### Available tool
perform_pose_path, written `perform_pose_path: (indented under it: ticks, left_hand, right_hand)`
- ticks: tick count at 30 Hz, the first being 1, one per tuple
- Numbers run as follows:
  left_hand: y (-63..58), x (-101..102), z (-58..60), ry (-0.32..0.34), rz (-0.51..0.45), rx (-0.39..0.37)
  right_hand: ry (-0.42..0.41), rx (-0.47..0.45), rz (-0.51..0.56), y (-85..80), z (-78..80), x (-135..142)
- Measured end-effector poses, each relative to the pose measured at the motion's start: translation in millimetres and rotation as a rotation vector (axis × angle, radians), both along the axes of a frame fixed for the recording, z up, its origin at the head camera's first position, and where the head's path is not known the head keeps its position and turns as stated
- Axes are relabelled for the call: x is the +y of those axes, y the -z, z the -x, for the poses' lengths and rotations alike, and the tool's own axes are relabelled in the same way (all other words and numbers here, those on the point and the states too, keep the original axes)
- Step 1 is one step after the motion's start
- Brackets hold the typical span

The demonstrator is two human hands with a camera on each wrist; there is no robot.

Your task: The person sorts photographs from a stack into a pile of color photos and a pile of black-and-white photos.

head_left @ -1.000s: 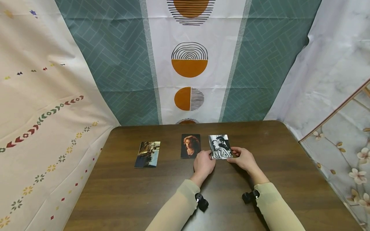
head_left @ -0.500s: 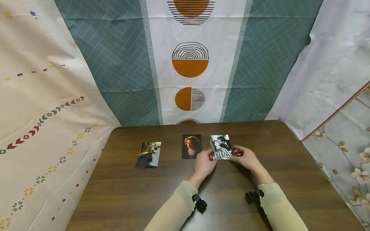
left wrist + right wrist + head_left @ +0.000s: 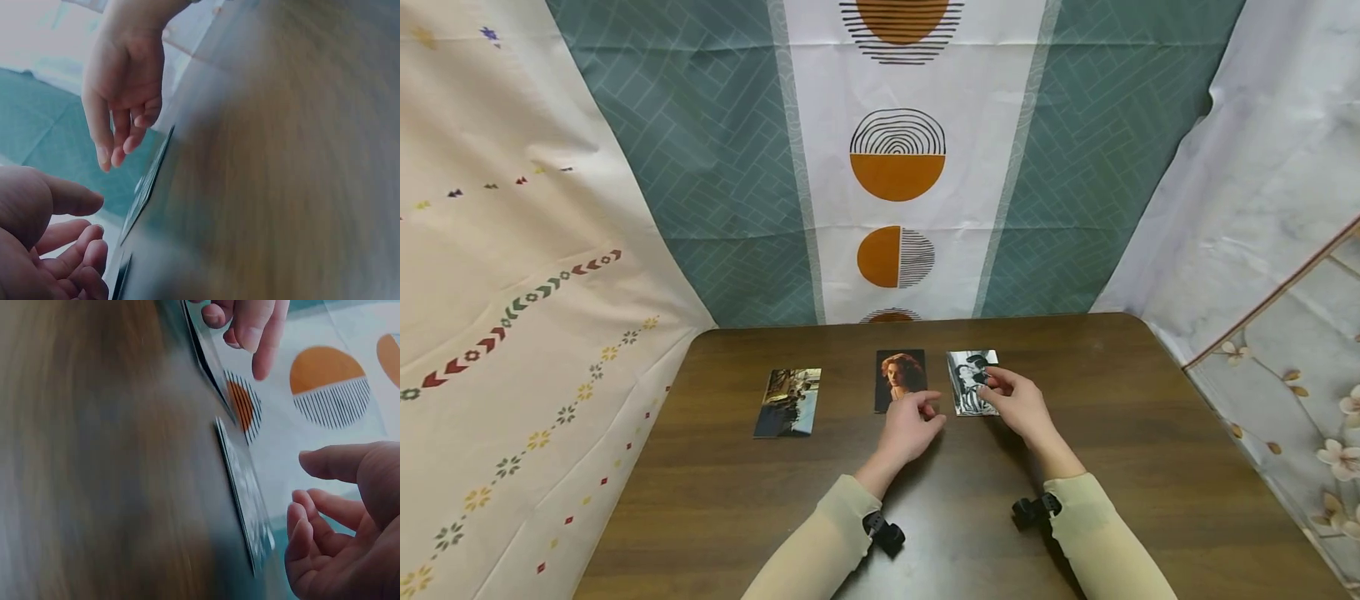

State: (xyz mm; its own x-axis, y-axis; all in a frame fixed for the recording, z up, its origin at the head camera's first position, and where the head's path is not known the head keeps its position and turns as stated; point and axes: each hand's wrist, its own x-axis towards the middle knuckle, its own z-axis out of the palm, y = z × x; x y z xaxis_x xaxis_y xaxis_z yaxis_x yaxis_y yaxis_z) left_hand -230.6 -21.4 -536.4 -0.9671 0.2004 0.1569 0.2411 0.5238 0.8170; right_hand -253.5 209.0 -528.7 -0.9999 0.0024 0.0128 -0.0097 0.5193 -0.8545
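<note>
Three picture cards lie on the table, with a black-and-white card of a couple at the right. My right hand hovers over its right side, thumb and fingers apart, covering part of the picture. In the right wrist view this card lies flat below the hand, showing layered edges like a thin stack. My left hand, holding nothing, is raised in front of the dark portrait card and overlaps its lower edge. The left wrist view shows its fingers loosely bent above the cards.
Farther left on the brown wooden table lies a card with a coloured scene. A patterned green and white cloth hangs behind the table's far edge. Patterned cloths also hang at the left and right.
Both hands have let go of the black-and-white card's near corners and lifted. The left hand has moved left, toward the portrait card; the right hand has moved slightly left over the card.
</note>
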Motion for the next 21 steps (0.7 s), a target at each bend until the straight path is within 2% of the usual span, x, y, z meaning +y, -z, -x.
perform_pose_path:
  ticks: [10, 14, 21]
  left_hand:
    - [0.1, -58, 3.3, -0.067, 0.021, -0.038]
    - [-1.0, -84, 1.1, -0.093, 0.018, -0.04]
    - [0.4, -128, -3.4, -0.154, 0.02, -0.061]
  right_hand:
    - [-0.05, 0.015, 0.041, -4.2, -2.7, -52]
    - [-0.084, 0.019, 0.094, -4.1, -4.2, -77]
    - [-0.141, 0.012, 0.115, 0.0, -6.1, -116]
